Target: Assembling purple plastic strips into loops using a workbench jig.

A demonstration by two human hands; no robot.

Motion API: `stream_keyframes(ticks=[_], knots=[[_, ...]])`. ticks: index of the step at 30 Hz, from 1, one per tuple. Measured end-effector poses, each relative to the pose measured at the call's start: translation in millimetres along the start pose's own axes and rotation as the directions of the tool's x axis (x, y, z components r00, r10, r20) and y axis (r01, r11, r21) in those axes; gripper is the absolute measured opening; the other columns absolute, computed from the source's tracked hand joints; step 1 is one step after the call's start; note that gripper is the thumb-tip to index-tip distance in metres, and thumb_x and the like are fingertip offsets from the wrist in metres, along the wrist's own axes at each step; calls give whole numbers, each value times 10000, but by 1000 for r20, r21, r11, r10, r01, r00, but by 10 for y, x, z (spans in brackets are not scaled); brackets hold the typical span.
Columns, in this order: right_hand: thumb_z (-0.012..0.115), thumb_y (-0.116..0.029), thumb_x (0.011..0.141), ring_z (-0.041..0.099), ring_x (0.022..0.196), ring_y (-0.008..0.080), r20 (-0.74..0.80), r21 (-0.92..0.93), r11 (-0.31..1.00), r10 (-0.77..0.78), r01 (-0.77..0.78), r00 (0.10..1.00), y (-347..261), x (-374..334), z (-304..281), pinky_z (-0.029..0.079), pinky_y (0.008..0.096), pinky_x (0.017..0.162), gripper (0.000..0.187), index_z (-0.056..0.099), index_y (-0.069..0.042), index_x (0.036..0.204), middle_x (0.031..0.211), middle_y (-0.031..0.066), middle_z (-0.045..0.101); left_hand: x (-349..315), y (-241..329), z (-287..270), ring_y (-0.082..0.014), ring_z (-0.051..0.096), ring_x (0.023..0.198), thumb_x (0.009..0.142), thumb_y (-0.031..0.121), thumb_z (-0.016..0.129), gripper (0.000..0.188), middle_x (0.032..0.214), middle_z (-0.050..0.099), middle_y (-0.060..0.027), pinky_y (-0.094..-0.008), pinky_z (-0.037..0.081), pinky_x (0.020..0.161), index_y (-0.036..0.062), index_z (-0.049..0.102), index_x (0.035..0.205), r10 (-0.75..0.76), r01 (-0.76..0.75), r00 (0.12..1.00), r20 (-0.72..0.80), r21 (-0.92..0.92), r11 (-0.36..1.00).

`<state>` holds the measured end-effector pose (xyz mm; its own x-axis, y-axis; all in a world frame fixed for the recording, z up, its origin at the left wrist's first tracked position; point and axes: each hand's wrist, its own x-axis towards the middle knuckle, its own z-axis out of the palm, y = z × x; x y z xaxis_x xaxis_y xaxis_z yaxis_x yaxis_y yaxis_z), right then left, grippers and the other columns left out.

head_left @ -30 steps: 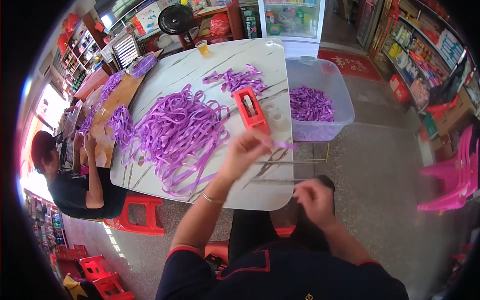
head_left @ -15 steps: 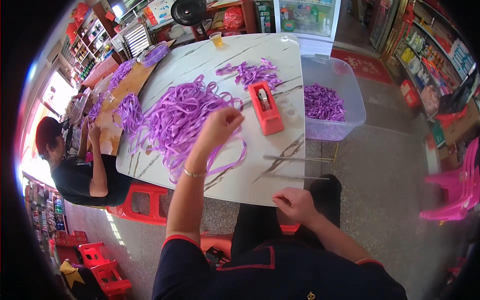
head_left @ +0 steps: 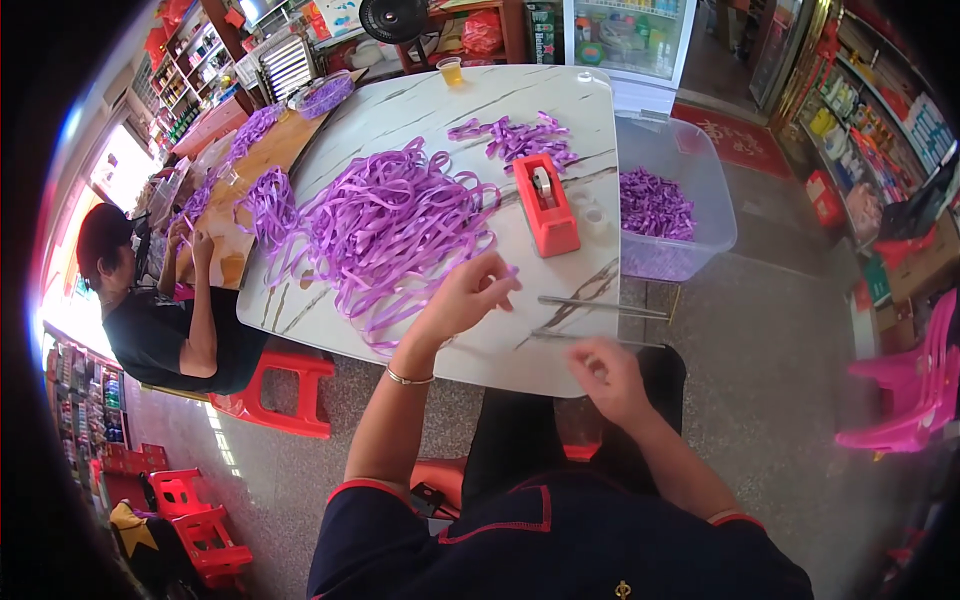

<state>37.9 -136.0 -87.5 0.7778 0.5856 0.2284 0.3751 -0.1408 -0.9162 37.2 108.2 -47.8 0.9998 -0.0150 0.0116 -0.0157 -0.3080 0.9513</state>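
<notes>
My left hand [head_left: 474, 296] is over the near part of the table, its fingers pinched. A bit of purple ribbon [head_left: 514, 270] shows at its fingertips. Just behind it spreads a large tangled heap of purple ribbons [head_left: 390, 205]. My right hand [head_left: 612, 384], slightly blurred, is at the table's near right edge with curled fingers and nothing visible in them. Between the hands and the right edge lie two thin metal rods [head_left: 605, 306], their ends reaching past the tabletop. A red tape dispenser [head_left: 556, 232] with a roll in it stands farther back.
A smaller pile of purple pieces [head_left: 525, 140] lies beyond the dispenser on the marbled table [head_left: 395, 105]. A clear tub [head_left: 712, 235] of purple pieces stands to the right. At the left a co-worker [head_left: 165, 330] handles ribbon. A cup [head_left: 451, 76] is at the back.
My left hand has come off the heap, nearer and to the right, with purple now at its fingertips. My right hand has risen slightly toward the rods.
</notes>
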Motion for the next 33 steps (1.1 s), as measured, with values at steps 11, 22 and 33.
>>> stream_keyframes(ticks=[11, 22, 33], knots=[[538, -97, 855, 573, 685, 135, 40, 175, 985, 0, -7, 999, -263, 154, -80, 449, 273, 629, 158, 555, -11, 986, 748, 78, 574, -148, 532, 248, -82, 554, 728, 894, 114, 510, 129, 841, 584, -46, -224, 426, 614, -1, 544, 941, 182, -190, 937, 299, -1, 982], [503, -102, 882, 466, 630, 46, -96, 143, 979, 161, -147, 982, -354, -381, -636, 369, 210, 561, 125, 586, -9, 880, 737, 25, 593, -202, -694, -153, -317, 154, 1342, 905, 423, 359, 504, 1460, 183, -107, -490, 86, 1067, 277, 286, 1382, 106, -80, 993, 49, 947, 310], [461, -92, 849, 419, 620, 32, 47, 89, 966, 240, -244, 970, -688, -523, -1017, 335, 195, 550, 90, 534, -43, 868, 688, -34, 468, -59, 296, 398, -252, 584, 874, 797, 50, 575, 215, 933, 619, -119, -325, 444, 769, 23, 606, 1007, 427, -310, 899, -99, 546, 778]])
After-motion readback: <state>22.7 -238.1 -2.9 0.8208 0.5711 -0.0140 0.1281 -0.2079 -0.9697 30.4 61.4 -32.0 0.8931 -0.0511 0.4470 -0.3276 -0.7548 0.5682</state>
